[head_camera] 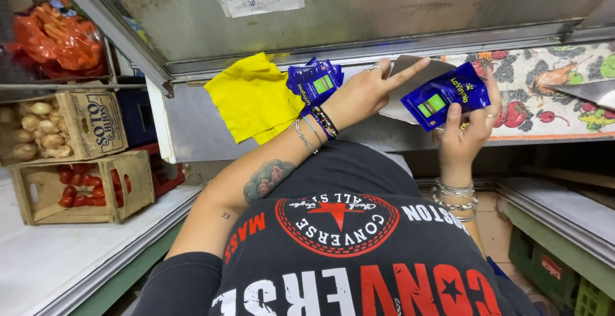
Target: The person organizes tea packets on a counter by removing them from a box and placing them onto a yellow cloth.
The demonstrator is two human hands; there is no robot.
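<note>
Right hand [466, 130]: fingers clamped on one blue sachet [445, 95], raised upright over the counter edge. Left hand [365, 91]: open, index finger extended, resting beside a stack of blue sachets [315, 80] on the metal counter [192, 124]. Adjacent: yellow cloth [251, 97]; fruit-print mat [544, 85]; crates of onions [38, 130] and tomatoes [80, 188]
</note>
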